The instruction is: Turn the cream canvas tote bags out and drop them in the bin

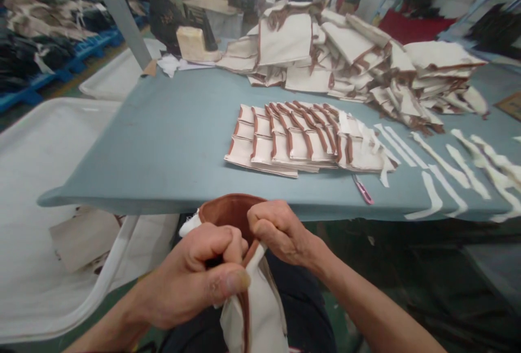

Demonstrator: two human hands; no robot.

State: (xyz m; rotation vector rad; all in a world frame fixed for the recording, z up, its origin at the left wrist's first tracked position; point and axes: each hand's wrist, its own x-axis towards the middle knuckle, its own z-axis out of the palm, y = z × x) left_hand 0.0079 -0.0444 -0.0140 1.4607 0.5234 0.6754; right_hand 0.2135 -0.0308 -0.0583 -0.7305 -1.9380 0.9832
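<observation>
Blue-grey bench ahead; your left hand and right hand pinch brown-lined fabric, apparently working its edge; the next move likely needs even tension.

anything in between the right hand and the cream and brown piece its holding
Nothing visible: the right hand grips the cream and brown piece directly at its edge, and the left hand holds it too. The blue-grey table lies beyond, not between them.

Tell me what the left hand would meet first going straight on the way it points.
Apart from the fabric it grips, the left hand would probably meet the right hand first, though their relative depth is unclear.
</observation>
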